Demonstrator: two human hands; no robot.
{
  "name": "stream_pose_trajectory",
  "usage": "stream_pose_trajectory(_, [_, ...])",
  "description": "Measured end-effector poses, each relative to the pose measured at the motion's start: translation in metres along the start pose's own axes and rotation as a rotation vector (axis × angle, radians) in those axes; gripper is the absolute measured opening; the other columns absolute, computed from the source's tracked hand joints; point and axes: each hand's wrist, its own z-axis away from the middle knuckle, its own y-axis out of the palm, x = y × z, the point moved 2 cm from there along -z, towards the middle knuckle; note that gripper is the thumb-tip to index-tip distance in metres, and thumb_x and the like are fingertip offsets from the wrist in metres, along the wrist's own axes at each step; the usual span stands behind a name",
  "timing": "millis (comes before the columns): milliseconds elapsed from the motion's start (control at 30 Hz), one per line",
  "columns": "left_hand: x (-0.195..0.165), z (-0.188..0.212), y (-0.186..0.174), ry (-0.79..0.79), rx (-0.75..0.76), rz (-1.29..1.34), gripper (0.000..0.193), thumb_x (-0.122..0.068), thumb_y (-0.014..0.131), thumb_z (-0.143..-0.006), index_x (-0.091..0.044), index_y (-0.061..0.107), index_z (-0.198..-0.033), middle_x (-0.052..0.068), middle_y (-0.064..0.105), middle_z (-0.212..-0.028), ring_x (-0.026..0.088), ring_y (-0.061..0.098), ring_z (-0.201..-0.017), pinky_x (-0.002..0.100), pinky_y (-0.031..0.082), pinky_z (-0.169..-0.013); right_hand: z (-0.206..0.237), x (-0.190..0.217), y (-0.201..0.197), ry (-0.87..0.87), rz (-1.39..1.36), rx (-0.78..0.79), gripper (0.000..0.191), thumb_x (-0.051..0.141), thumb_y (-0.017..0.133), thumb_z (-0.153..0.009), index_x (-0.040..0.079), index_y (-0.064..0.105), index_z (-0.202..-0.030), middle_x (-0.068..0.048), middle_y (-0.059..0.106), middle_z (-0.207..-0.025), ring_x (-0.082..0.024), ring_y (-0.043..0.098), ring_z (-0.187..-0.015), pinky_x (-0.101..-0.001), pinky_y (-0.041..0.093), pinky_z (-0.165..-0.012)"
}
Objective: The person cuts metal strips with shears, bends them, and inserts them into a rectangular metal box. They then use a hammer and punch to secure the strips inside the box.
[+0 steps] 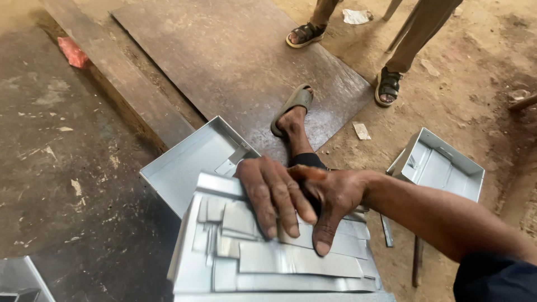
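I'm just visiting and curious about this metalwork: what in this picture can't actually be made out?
- Left hand and right hand: palms hidden, so whether they grip or only press the metal strips cannot be told.
- Strips' near ends: cut off by the bottom edge.
- Metal tray: near part covered by the strips.
- Standing person: only legs show; the top edge cuts the rest.
- Right arm: shoulder beyond the frame.

A big rusty metal sheet (pixel 235 61) lies on the dirt floor. A red scrap (pixel 73 52) sits far off by a plank (pixel 120 78). A grey tray (pixel 442 165) rests on the dirt at the right. Someone in sandals (pixel 305 34) stands at the top. Paper bits (pixel 361 130) lie near.
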Motion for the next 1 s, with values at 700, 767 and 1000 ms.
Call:
stream_pose_trajectory(700, [-0.039,-0.032,0.010,-0.144,0.100,-0.162,0.029,-0.030,0.057,-0.103,-0.003,0.066,-0.111,0.031,0.064,-0.113,0.047,0.062,-0.120,0.060,0.047,-0.108,0.013,0.073,-0.001,-0.043,0.518,0.078,0.050,0.042,0.092,-0.065,0.000,0.075,-0.085,-0.007,0.070,-0.068,-0.018,0.066,-0.061,-0.0311,0.050,-0.052])
stream_pose_trajectory(767, [-0.031,-0.036,0.016,0.020,0.026,-0.096,0.023,-0.020,0.060,-0.105,-0.001,0.068,-0.114,0.029,0.069,-0.112,0.042,0.068,-0.115,0.056,0.054,-0.102,0.011,0.071,0.000,-0.007,0.509,0.089,0.049,0.042,0.091,-0.065,0.001,0.075,-0.087,-0.006,0.072,-0.070,-0.019,0.067,-0.061,-0.0307,0.052,-0.053])
stream_pose_trajectory(1000, [-0.031,-0.014,0.022,-0.037,0.004,-0.099,0.019,-0.015,0.062,-0.104,0.002,0.070,-0.110,0.026,0.073,-0.109,0.039,0.074,-0.109,0.053,0.061,-0.099,0.002,0.059,0.006,-0.206,0.479,0.089,0.073,0.047,0.086,-0.074,-0.006,0.065,-0.119,-0.017,0.073,-0.103,-0.026,0.069,-0.095,-0.0356,0.054,-0.078])
